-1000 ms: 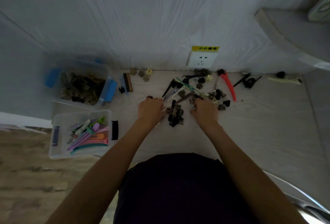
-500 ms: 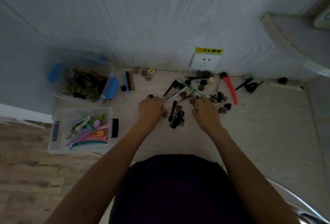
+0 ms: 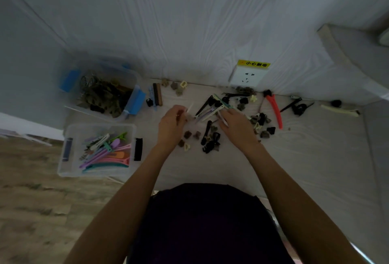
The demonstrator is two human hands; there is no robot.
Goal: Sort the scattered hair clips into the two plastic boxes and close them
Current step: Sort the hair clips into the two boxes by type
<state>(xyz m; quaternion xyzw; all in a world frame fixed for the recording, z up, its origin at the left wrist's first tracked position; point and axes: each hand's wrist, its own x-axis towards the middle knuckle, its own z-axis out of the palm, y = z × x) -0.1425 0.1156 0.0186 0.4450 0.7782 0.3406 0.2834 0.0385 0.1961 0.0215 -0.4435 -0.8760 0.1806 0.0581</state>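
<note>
Hair clips lie scattered on the pale tabletop: long black and pale clips [image 3: 212, 107] in the middle, small dark claw clips [image 3: 211, 139] nearer me, and a red long clip [image 3: 274, 109] to the right. My left hand [image 3: 172, 123] is closed around a thin pale clip that sticks up from its fingers. My right hand [image 3: 235, 126] pinches a pale long clip at the edge of the pile. At the left stand two open clear boxes: the near box [image 3: 69, 169] holds coloured long clips, the far box [image 3: 134, 78] holds dark small clips.
A white wall socket [image 3: 247, 75] with a yellow label sits on the wall behind the pile. More clips lie along the wall to the right [image 3: 297, 106] and a cream clip [image 3: 339, 110] at the far right. The table's left edge runs beside the boxes, wooden floor below.
Both hands moved away from me into the long clips. The small claw clips they covered now lie exposed near my left wrist. Each hand has picked up a thin pale clip.
</note>
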